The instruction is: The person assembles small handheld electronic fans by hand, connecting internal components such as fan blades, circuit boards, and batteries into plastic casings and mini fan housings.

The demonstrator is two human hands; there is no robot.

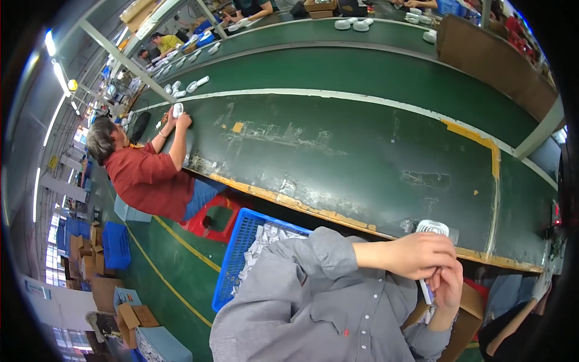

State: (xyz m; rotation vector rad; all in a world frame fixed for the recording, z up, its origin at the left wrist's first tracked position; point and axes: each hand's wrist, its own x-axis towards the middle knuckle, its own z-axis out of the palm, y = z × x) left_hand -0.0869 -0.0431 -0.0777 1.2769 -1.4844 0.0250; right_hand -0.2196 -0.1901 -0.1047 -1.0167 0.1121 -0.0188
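A small white plastic fan (432, 228) is clasped in both grips, left hand (422, 254) over right hand (447, 285), at the green table (362, 157). Judged light, rigid and smooth, it is best held by its handle, not its grille.

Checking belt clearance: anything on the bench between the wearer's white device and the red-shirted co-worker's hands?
Head view: only bare worn green bench between white device and co-worker's hands.

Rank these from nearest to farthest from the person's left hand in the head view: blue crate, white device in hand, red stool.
1. White device, held under the left hand.
2. Blue crate, to its left.
3. Red stool, farther left, beyond the crate.
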